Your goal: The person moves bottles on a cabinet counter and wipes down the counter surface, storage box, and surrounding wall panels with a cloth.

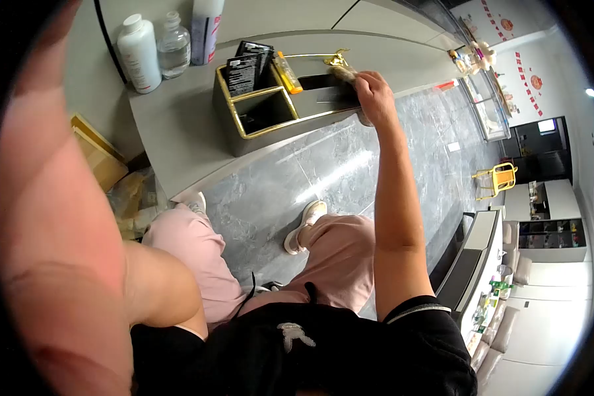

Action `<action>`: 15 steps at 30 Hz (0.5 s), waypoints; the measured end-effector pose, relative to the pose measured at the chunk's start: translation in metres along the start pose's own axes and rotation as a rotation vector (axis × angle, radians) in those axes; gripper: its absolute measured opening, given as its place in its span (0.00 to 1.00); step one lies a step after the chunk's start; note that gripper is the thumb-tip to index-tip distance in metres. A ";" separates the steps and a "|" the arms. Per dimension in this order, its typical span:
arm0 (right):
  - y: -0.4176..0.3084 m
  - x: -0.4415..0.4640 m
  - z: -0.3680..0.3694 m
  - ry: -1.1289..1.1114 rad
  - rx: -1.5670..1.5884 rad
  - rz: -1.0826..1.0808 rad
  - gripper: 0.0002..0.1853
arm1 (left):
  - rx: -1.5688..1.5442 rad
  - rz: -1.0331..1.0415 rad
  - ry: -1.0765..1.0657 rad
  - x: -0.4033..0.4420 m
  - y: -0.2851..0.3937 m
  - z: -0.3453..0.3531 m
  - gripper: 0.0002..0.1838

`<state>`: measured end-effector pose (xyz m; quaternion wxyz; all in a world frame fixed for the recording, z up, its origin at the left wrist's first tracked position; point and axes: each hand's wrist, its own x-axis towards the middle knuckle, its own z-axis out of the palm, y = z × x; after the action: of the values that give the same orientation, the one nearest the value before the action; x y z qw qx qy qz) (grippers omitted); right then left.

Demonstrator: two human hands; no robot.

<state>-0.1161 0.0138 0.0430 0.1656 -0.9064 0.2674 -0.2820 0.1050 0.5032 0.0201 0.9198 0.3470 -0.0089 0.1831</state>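
At the far end of the grey organiser (251, 142), over its gold rim, a small, pale-brown, fuzzy-looking thing (343, 73) is held by the right hand (375, 96). And it is gripped from above, fingers curled and bunched around it, probably because the walls leave little room at the sides. What it is cannot be told. The left arm (59, 198) is raised close to the camera; how its fingers are set cannot be told.

Beside the held thing, a shiny gold ornament (337, 57) is seen. Further along, black printed sachets (243, 74) are stood up on edge, apparently propped by the narrow compartment, with a slim yellow packet (288, 72) leaning next to them. Beyond, a matte white bottle (139, 54) and a clear, rounded one (174, 47) are set upright on the smooth grey cabinet top (168, 119), seemingly kept out of the way.
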 end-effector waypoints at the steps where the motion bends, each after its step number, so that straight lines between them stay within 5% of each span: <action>1: 0.000 -0.002 0.003 -0.011 -0.003 -0.003 0.13 | 0.004 -0.008 -0.004 0.002 -0.001 -0.001 0.07; 5: 0.000 0.002 0.011 0.076 -0.149 -0.162 0.11 | -0.001 -0.051 -0.042 -0.009 -0.014 0.002 0.07; 9: 0.012 0.012 0.019 0.133 -0.118 -0.117 0.10 | -0.017 -0.129 -0.083 -0.031 -0.030 0.012 0.07; 11: 0.009 0.009 0.016 0.084 0.085 0.085 0.11 | -0.025 -0.156 -0.120 -0.040 -0.034 0.023 0.08; 15: 0.023 -0.004 0.009 0.067 -0.052 -0.098 0.10 | -0.046 -0.192 -0.206 -0.057 -0.036 0.044 0.08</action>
<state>-0.1225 -0.0015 0.0242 0.1188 -0.9126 0.2352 -0.3127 0.0694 0.4318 0.0224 0.9350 0.3421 -0.0741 0.0572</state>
